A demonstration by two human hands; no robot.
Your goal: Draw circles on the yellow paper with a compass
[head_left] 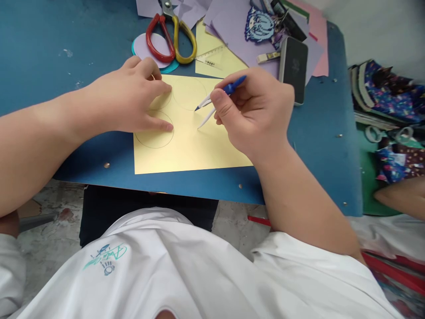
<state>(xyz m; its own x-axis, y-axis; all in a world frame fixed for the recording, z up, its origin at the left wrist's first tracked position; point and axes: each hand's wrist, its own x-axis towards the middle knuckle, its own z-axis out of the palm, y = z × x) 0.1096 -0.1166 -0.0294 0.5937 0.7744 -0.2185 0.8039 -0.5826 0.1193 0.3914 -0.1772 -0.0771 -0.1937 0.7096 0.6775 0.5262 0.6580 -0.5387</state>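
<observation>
A yellow sheet of paper (pixel 199 150) lies on the blue table, with several thin circles drawn on its left and upper parts. My left hand (pixel 136 95) rests on the sheet's left side, thumb and index finger spread over the drawn circles and the other fingers curled. My right hand (pixel 254 108) pinches a blue and white compass (pixel 229 88) between thumb and fingers. The compass is tilted, its two legs a little apart and pointing down-left at the middle of the sheet. Whether both tips touch the paper I cannot tell.
Scissors (pixel 171 40) with red and yellow handles lie beyond the sheet, over round paper pieces. A clear ruler (pixel 212 54), purple papers (pixel 229 22) and a dark phone-like device (pixel 294 68) are at the back. Another person's arm (pixel 401 195) shows at the right.
</observation>
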